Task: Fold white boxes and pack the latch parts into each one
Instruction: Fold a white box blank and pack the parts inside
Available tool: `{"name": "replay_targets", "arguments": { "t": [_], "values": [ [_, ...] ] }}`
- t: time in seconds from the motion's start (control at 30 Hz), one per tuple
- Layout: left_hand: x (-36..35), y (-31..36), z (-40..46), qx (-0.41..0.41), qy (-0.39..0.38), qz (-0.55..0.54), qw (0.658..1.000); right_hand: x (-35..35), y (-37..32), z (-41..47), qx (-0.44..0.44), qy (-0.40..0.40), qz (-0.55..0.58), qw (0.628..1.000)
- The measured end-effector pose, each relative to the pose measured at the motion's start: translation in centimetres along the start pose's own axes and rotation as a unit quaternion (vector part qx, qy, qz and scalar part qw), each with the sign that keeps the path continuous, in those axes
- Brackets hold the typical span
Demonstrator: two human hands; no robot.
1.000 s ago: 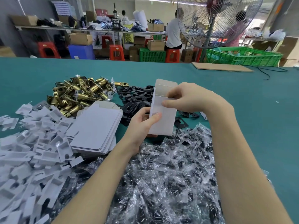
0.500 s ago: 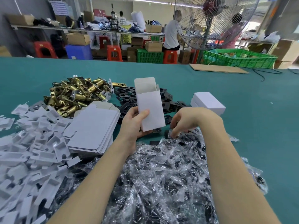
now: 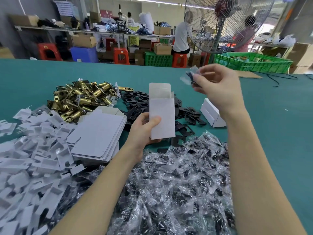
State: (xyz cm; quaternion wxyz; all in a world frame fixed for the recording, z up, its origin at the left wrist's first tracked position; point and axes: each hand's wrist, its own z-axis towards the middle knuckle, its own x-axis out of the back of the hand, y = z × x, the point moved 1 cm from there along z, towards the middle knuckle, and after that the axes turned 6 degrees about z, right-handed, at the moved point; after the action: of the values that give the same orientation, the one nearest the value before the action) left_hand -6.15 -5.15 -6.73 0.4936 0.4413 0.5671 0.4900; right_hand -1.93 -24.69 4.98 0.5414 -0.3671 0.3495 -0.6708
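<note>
Left hand (image 3: pixel 144 131) is wrapped around the bottom of a white box (image 3: pixel 161 114), thumb flat on the front, fingers behind. It's matte card, a plain rectangular sleeve held upright with the top flaps open, so you can see inside a bit. Right hand (image 3: pixel 218 85) is up in the air to the right of the box, pinching a little clear crinkly bag (image 3: pixel 189 76) with something dark in it; it's blurry, so I can't tell what the part is.

Under the forearms there's a big shiny heap of the same plastic bags (image 3: pixel 177 184), running off the bottom edge. Behind the box, flat black plates (image 3: pixel 135 106), partly hidden by it. Left of those, a pile of brass-coloured latches (image 3: pixel 81 99), cylinders with square faceplates. Then a neat stack of flat unfolded boxes (image 3: pixel 100 133) and a mess of white card inserts (image 3: pixel 28 158), cut off at the left. A closed white box (image 3: pixel 211 114) sits on the teal bench (image 3: pixel 271 124), half behind the right wrist.
</note>
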Motion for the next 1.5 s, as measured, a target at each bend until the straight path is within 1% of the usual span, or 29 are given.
{"name": "replay_targets", "arguments": {
  "t": [0.03,0.07,0.13,0.2,0.33,0.5,0.67,0.83,0.93,1.07,1.17,1.23,1.3,1.4,1.5],
  "values": [
    [0.0,0.0,0.0,-0.004,-0.004,0.006,1.0,-0.5,-0.4,0.0,0.017,-0.006,0.022,1.0],
    [-0.1,0.0,-0.1,-0.007,-0.007,0.01,1.0,-1.1,-0.6,-0.1,0.033,-0.017,0.015,0.999],
    [-0.1,-0.1,-0.1,-0.011,-0.011,0.015,1.0,-2.3,-0.6,-0.4,0.06,-0.038,-0.062,0.996],
    [-0.1,-0.1,-0.1,-0.014,-0.01,0.015,1.0,-3.3,-0.1,-0.7,0.077,-0.059,-0.153,0.983],
    [0.0,-0.1,-0.1,-0.019,-0.01,0.009,1.0,-3.9,0.1,-1.2,0.079,-0.098,-0.243,0.962],
    [0.0,-0.2,-0.2,-0.029,-0.015,0.011,0.999,-4.1,-0.2,-1.3,0.099,-0.105,-0.268,0.953],
    [0.0,-0.3,-0.2,-0.045,-0.006,0.02,0.999,-3.9,-0.4,-1.2,0.129,-0.15,-0.307,0.931],
    [0.0,-0.3,-0.4,-0.063,-0.004,0.048,0.997,-4.0,-0.6,-1.0,0.14,-0.162,-0.355,0.91],
    [-0.1,-0.3,-0.5,-0.066,-0.004,0.057,0.996,-4.2,-0.6,-1.2,0.126,-0.189,-0.378,0.898],
    [-0.2,-0.3,-0.5,-0.07,-0.006,0.058,0.996,-3.8,-1.3,-1.2,0.091,-0.224,-0.371,0.897],
    [-0.1,-0.2,-0.4,-0.071,-0.003,0.056,0.996,-3.4,-2.2,-1.2,0.075,-0.222,-0.349,0.907],
    [-0.1,-0.3,-0.4,-0.075,0.001,0.054,0.996,-3.3,-2.8,-1.4,0.064,-0.221,-0.364,0.902],
    [-0.1,-0.3,-0.4,-0.079,0.002,0.056,0.995,-3.4,-3.2,-1.8,0.027,-0.259,-0.406,0.876],
    [-0.2,-0.4,-0.4,-0.089,-0.001,0.069,0.994,-3.9,-3.5,-2.4,-0.045,-0.331,-0.46,0.823],
    [-0.1,-0.5,-0.4,-0.102,-0.012,0.078,0.992,-4.2,-3.6,-2.5,-0.076,-0.368,-0.483,0.791]
  ]
}}
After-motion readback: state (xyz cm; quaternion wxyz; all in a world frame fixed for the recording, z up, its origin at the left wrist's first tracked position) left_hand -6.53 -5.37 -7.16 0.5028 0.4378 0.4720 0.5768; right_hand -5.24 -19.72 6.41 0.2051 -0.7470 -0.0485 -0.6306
